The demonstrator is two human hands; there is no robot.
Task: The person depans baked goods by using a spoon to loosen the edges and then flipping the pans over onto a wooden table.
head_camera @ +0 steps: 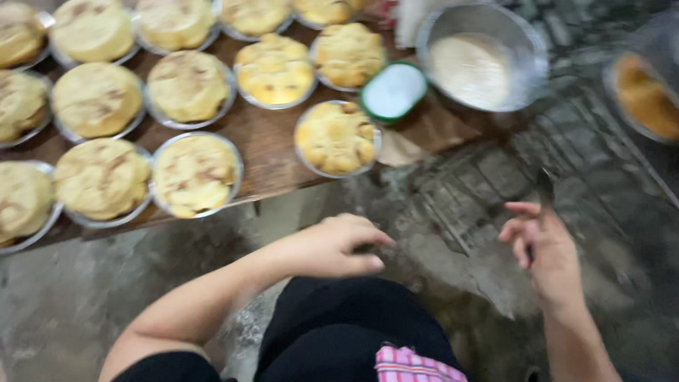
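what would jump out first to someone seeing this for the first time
First, the rows of round, pale yellow dough cakes in shallow metal dishes, filling the brown wooden board at upper left. Next, the large round steel bowl of whitish batter at the top right of the board, with a small green-rimmed white lid beside it. Below, the left hand hangs curled over a dark lap, and the right hand holds a dark, blurred utensil.

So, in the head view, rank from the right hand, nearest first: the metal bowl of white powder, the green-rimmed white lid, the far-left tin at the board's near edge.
From the right hand:
1. Metal bowl of white powder, straight above it.
2. Green-rimmed white lid, up and left, beside the bowl.
3. Far-left tin, across the wooden board.
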